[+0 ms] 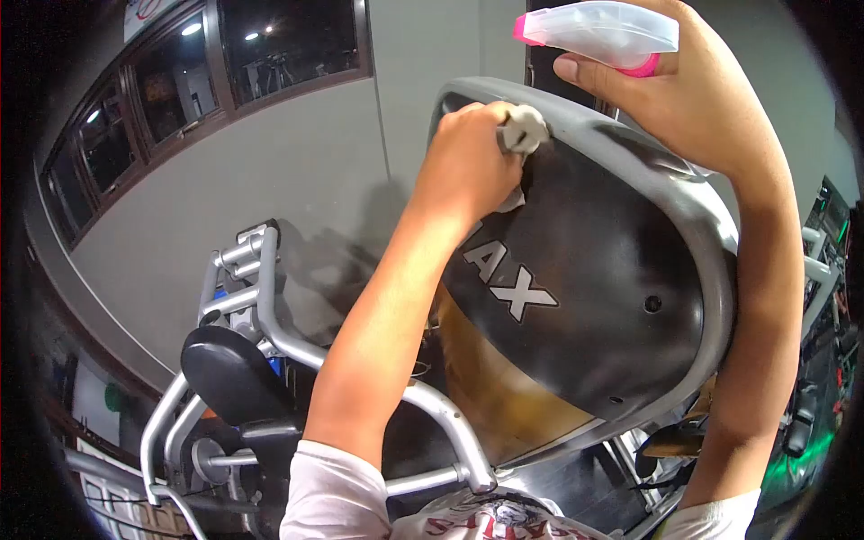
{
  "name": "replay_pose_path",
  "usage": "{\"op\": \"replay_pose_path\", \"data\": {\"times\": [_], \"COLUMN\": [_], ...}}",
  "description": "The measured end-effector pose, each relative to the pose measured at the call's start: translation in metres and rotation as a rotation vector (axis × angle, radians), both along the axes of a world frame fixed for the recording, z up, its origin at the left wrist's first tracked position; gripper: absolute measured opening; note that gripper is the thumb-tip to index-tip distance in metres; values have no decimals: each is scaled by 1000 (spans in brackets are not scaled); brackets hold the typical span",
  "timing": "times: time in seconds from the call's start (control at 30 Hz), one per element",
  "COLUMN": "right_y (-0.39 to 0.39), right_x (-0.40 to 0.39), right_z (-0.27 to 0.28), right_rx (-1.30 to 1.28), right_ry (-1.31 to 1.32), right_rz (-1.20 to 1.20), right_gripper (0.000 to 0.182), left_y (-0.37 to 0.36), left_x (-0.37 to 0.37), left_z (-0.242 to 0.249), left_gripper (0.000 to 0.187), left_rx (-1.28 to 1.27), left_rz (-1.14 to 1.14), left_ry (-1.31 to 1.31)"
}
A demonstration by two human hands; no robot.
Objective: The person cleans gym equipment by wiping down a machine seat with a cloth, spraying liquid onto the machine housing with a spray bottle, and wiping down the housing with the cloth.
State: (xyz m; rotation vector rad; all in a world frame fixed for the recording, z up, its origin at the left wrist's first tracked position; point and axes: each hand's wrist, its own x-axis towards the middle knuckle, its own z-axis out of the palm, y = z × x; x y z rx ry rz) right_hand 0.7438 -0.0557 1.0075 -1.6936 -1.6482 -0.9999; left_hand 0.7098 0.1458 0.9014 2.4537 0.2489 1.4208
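Observation:
My left hand (470, 166) is closed round a pale grey cloth (524, 130), part of which sticks out past the fingers. Hand and cloth are at the upper left of a black panel (594, 234) with a grey rim and the white letters "AX". At the upper right, my right hand (697, 108) is wrapped round a spray bottle (598, 29) with a translucent white head, a pink nozzle and a pink collar. The bottle is above the panel's rim, its nozzle pointing left. The bottle's body is hidden behind the hand.
Silver-framed gym equipment (270, 306) with a black pad (229, 373) stands at the lower left. A grey wall (297, 171) with dark windows (288, 49) lies behind it. More equipment stands at the far right, near a green glow on the floor.

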Motion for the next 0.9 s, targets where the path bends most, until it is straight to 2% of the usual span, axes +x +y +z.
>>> {"op": "replay_pose_path", "data": {"times": [0.13, 0.23, 0.3, 0.33, 0.43, 0.5, 0.57, 0.63, 0.7, 0.77, 0.83, 0.9], "right_y": [2, 3, 1, -1, -1, -3, -3, -4, -7, -12, -12, -12], "right_x": [0, -1, 7, 15, 19, 23, 26, 26, 26, 27, 28, 29], "right_z": [3, 1, 2, 6, 1, 4, 4, 4, 6, 7, 8, 9], "right_rx": [0, 5, -33, -71, -41, -45, -31, -21, -47, -82, -107, -116], "right_ry": [92, 53, 33, 40, 10, 52, 43, 33, 59, 69, 71, 76], "right_rz": [-2, 3, 76, 139, 127, 159, 138, 99, 157, 241, 268, 234], "right_gripper": [23, 23, 22, 21, 20, 19, 19, 18, 17, 17, 16, 16], "left_y": [-41, -66, -51, -38, 37, 24, 39, -10, -47, -52, -31, -7], "left_x": [-30, -39, -34, -29, 10, -3, 8, -7, -22, -22, -16, -2], "left_z": [-11, -26, -26, -26, -30, -3, -28, -26, -24, -26, -25, -20], "left_gripper": [41, 45, 45, 43, 26, 23, 24, 28, 33, 34, 35, 32], "left_rx": [68, 64, 10, 85, 120, -517, 97, -54, 107, 113, 4, 31], "left_rz": [-213, -311, -298, -251, 42, -59, -189, -275, -421, -443, -426, -311], "left_ry": [-98, -178, -166, -208, -253, -4, -250, -208, -212, -235, -189, -254]}}
